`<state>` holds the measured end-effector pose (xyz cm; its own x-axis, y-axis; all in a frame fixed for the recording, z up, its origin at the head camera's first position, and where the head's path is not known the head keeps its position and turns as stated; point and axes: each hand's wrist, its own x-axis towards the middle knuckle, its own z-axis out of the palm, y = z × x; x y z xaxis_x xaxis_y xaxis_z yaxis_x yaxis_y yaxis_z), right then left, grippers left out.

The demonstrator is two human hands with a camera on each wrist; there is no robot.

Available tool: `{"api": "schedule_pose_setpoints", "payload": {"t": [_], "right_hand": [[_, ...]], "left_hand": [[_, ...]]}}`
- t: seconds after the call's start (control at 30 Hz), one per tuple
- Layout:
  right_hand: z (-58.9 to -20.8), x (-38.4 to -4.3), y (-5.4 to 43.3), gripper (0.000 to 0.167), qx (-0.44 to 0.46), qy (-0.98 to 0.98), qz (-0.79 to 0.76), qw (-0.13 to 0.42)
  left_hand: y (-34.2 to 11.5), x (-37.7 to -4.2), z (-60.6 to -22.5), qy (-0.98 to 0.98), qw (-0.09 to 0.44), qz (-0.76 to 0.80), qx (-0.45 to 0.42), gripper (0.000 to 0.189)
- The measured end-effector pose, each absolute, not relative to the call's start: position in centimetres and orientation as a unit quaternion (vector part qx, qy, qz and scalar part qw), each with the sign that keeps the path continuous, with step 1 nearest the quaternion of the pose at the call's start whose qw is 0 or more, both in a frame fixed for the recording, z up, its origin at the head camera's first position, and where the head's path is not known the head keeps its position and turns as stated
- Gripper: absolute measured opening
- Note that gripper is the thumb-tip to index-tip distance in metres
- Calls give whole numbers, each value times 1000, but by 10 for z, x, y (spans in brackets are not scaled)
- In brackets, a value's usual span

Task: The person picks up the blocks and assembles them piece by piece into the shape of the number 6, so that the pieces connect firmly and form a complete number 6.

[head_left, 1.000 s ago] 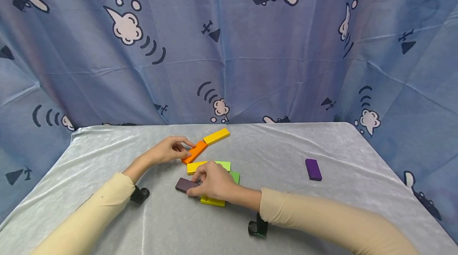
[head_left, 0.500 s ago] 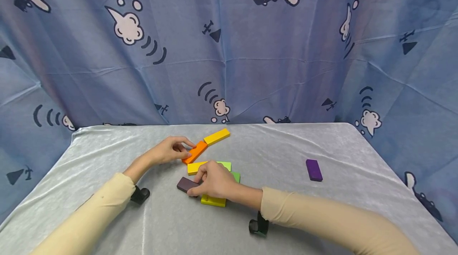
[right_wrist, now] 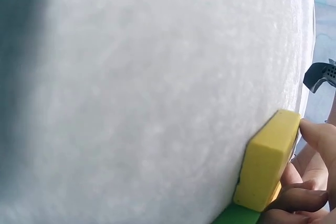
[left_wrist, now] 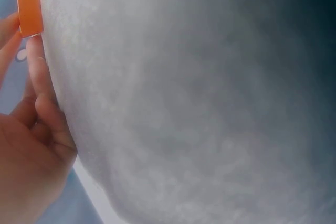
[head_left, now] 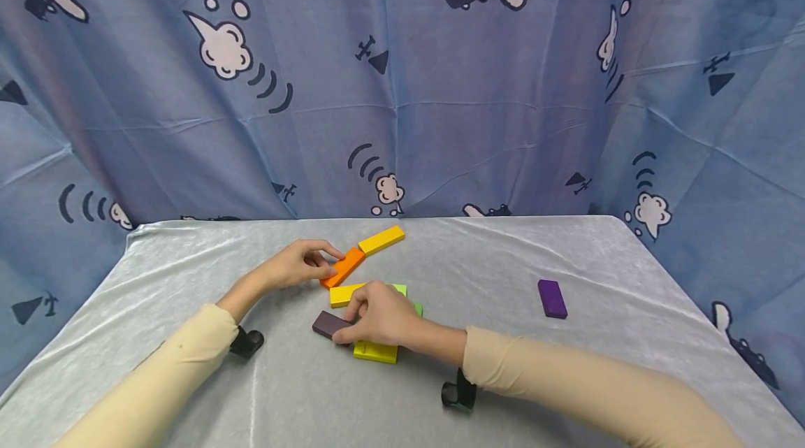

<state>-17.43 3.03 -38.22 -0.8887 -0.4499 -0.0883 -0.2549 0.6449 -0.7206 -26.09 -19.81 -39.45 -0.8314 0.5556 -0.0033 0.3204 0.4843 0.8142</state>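
Note:
In the head view, my left hand (head_left: 291, 266) pinches the near end of an orange block (head_left: 349, 263), thumb on one side and fingers on the other. The left wrist view shows fingertips at the end of that orange block (left_wrist: 30, 13). My right hand (head_left: 385, 315) grips a dark brownish-purple block (head_left: 330, 323) by its right part. Beneath and around this hand lie a yellow block (head_left: 344, 295), a light green block (head_left: 400, 288), a green block (head_left: 418, 309) and a near yellow block (head_left: 375, 352), partly covered by the hand.
A longer yellow block (head_left: 382, 240) touches the orange block's far end. On the right lies a lone purple block (head_left: 552, 298). Pale cloth covers the table (head_left: 478, 259), and a blue patterned curtain (head_left: 440, 119) hangs right behind it.
My right hand has shifted slightly to the right, and the dark brownish-purple block has moved right with it, turning a little. The left hand holds still on the orange block.

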Motion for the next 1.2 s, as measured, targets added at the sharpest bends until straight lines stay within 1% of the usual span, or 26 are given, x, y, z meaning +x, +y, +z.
{"api": "schedule_pose_setpoints", "payload": {"t": [0.3, 0.7, 1.2], "right_hand": [[-380, -176, 32, 28, -204, 894, -372, 145], [-379, -179, 36, 22, -231, 888, -371, 145], [-381, -182, 38, 25, -254, 878, -375, 153]], "left_hand": [[-198, -262, -396, 848, 137, 441, 262, 27], [-199, -263, -397, 842, 133, 447, 270, 27], [-199, -262, -395, 847, 138, 444, 259, 27]]}}
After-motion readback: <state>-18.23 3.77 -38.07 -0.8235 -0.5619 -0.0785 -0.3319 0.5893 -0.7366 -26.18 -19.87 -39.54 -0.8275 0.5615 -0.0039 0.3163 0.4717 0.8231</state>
